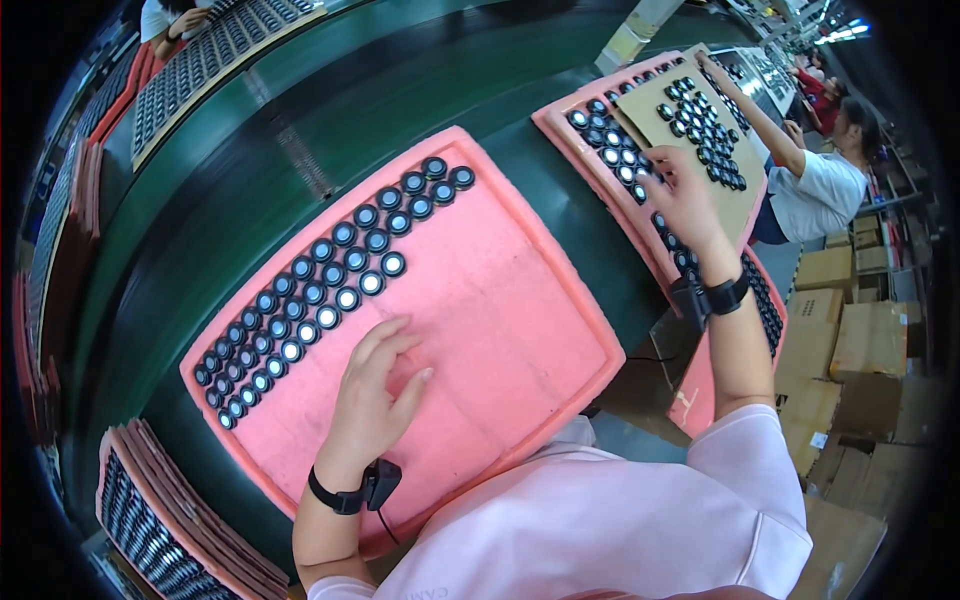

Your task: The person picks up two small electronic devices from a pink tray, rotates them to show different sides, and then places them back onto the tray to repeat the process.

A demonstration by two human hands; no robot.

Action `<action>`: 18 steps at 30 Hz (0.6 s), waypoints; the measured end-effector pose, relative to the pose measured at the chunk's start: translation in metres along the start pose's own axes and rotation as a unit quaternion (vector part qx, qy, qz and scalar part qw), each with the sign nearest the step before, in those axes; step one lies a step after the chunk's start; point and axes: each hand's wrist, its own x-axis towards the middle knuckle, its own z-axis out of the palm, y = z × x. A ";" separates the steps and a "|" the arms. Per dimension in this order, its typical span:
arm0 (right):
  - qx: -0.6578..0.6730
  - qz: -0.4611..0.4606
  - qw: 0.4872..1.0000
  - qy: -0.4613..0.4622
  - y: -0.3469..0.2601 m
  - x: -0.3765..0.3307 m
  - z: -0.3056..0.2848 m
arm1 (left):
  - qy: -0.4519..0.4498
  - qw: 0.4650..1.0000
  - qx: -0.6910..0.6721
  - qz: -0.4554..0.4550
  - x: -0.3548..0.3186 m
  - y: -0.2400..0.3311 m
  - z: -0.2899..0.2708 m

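1. While the left hand (pixel 375 395) rests flat and released on the near pink foam tray (pixel 500 300), its fingers point far toward the round black parts (pixel 330 275).
2. Those rows run diagonally, near-left to far-right.
3. The right hand (pixel 685 195) stretches right over another tray (pixel 570 130); its grip cannot be told.

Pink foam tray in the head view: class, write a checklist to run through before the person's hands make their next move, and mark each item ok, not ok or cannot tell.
1. Pink foam tray lies flat on the green belt: ok.
2. Tray has free space for more parts: ok, its right half is bare.
3. Round black parts on it sit in orderly rows: ok.
4. Left hand steadies the tray: ok, it rests flat on the foam, holding nothing.
5. Right hand has a part gripped: cannot tell, its fingertips are on the second tray of parts, grip hidden.
6. Co-worker's arm is apart from the right hand: ok.
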 end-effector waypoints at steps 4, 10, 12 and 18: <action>-0.134 0.011 0.989 0.067 0.091 0.010 -0.044 | -0.008 1.000 -0.018 0.002 0.003 0.004 0.001; -0.253 0.015 0.963 0.093 0.135 0.000 -0.053 | -0.012 1.000 -0.026 -0.010 0.004 0.006 0.002; -0.237 0.040 0.967 0.078 0.136 -0.003 -0.051 | -0.014 0.999 -0.027 -0.014 0.004 0.007 0.001; -0.184 0.147 0.972 0.018 0.137 0.010 -0.051 | -0.010 1.000 -0.023 -0.011 0.004 0.008 0.001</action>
